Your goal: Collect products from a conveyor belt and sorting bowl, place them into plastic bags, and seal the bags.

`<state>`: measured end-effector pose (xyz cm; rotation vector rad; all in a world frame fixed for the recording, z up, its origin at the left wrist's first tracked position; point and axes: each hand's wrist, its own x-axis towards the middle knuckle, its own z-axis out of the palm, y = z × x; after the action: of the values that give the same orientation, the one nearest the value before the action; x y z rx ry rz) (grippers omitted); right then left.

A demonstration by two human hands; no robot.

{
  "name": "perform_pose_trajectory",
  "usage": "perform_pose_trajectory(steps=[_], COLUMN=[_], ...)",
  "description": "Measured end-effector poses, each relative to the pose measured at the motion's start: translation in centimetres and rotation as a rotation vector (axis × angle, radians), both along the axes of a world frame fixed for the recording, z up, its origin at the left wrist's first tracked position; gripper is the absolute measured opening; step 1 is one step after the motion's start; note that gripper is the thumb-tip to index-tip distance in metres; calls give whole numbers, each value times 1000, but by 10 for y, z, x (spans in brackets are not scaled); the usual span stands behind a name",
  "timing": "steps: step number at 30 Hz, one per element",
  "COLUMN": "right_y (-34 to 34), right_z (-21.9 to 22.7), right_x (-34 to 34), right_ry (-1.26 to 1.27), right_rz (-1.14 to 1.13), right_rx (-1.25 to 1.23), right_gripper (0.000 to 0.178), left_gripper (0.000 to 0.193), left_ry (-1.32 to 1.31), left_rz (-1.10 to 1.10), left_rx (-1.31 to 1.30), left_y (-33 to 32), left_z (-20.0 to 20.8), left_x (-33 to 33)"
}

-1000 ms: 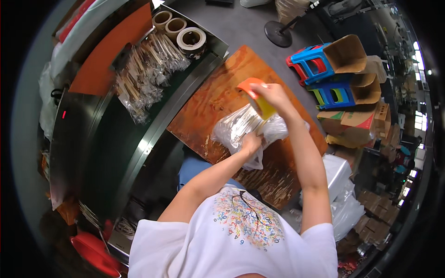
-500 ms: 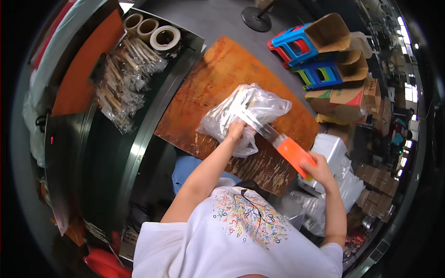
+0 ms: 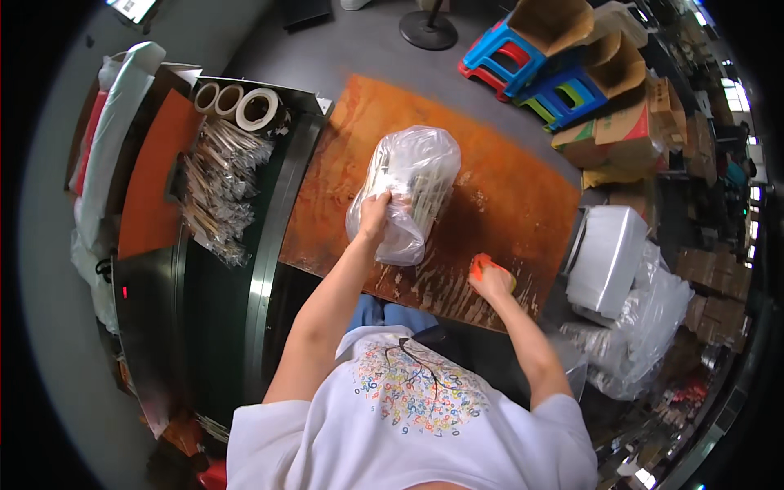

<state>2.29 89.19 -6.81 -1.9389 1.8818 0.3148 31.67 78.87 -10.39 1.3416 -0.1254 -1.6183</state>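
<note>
A clear plastic bag (image 3: 416, 171) filled with pale, thin stick-like pieces lies on the brown wooden table (image 3: 327, 204). My left hand (image 3: 374, 214) grips the near left side of the bag, fingers closed on the plastic. To the right, low over the table's near part, my right hand (image 3: 494, 282) is closed round an orange tape dispenser (image 3: 480, 263). Most of the dispenser is hidden under that hand. No tape strip shows between it and the bag now.
Left of the table runs a dark green conveyor belt (image 3: 214, 302) with a metal edge. Wrapped bundles of sticks (image 3: 220, 180) and several tape rolls (image 3: 257, 109) lie there. Plastic toys (image 3: 510, 57), cartons (image 3: 612, 139) and a white bin (image 3: 606, 257) stand at the right.
The tape strip stretched between bag and dispenser is gone. My right hand has moved down and left with the dispenser. The bag is turned more upright in view and sits slightly left.
</note>
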Motion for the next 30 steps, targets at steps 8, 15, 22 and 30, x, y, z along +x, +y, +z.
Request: perform_pose_trajectory(steps=[8, 15, 22, 30], right_y=[3, -149, -175, -208], right_z=[-35, -87, 52, 196], right_x=[69, 161, 323, 820], right_ry=[353, -1429, -707, -832], right_rz=[-556, -740, -264, 1187], right_rx=[79, 212, -897, -638], right_gripper=[94, 90, 43, 34], left_gripper=[25, 33, 31, 21], left_ry=[-301, -670, -765, -755], left_rz=[-275, -508, -320, 226], left_rx=[-214, -460, -135, -28], left_y=[-39, -2, 137, 159], left_z=[-20, 26, 34, 85], left_x=[28, 42, 263, 450])
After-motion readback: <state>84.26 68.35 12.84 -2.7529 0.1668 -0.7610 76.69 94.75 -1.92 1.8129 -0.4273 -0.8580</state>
